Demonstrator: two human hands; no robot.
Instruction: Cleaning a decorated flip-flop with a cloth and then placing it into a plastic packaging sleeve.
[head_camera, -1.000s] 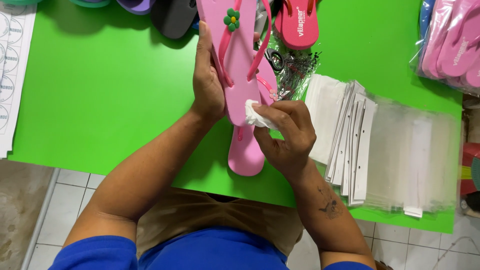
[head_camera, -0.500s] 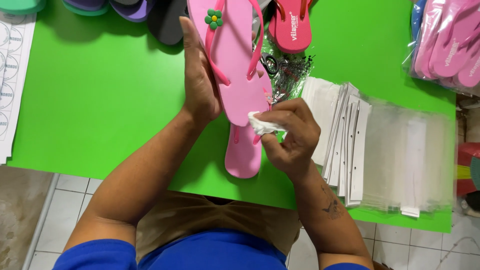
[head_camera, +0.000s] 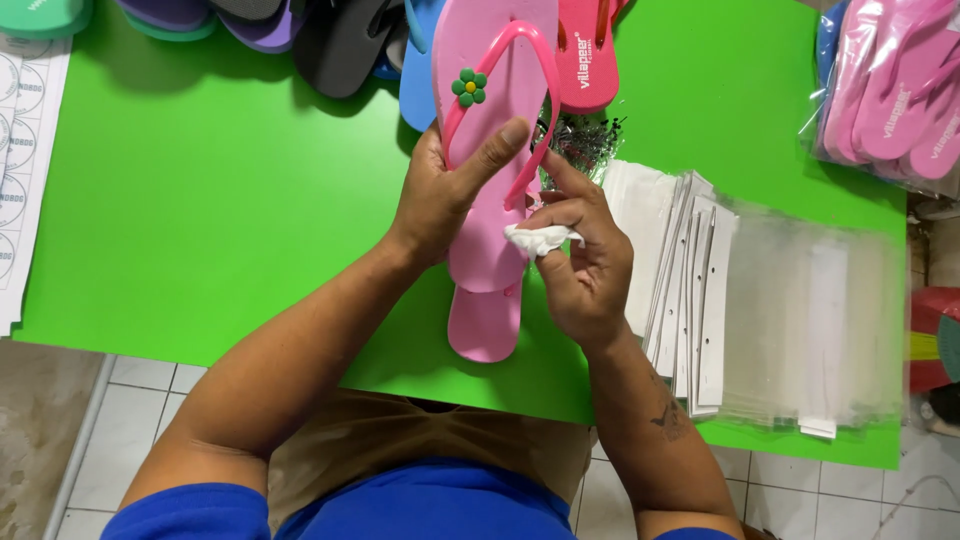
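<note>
My left hand (head_camera: 445, 190) grips a pink flip-flop (head_camera: 490, 60) with a pink strap and a small green flower on it, my thumb lying across the sole. A second pink flip-flop (head_camera: 484, 325) lies under it on the green table (head_camera: 200, 220). My right hand (head_camera: 580, 255) pinches a crumpled white cloth (head_camera: 540, 238) against the right edge of the held flip-flop, near its heel.
Dark, purple, blue and red flip-flops (head_camera: 330, 40) pile up at the table's far edge. A stack of clear bags with white header cards (head_camera: 760, 300) lies to the right. Bagged pink flip-flops (head_camera: 890, 90) sit far right. A printed sheet (head_camera: 25, 150) lies at the left.
The held flip-flop has turned in my left hand, and my thumb now lies across its sole. My right hand with the cloth has shifted slightly along its right edge.
</note>
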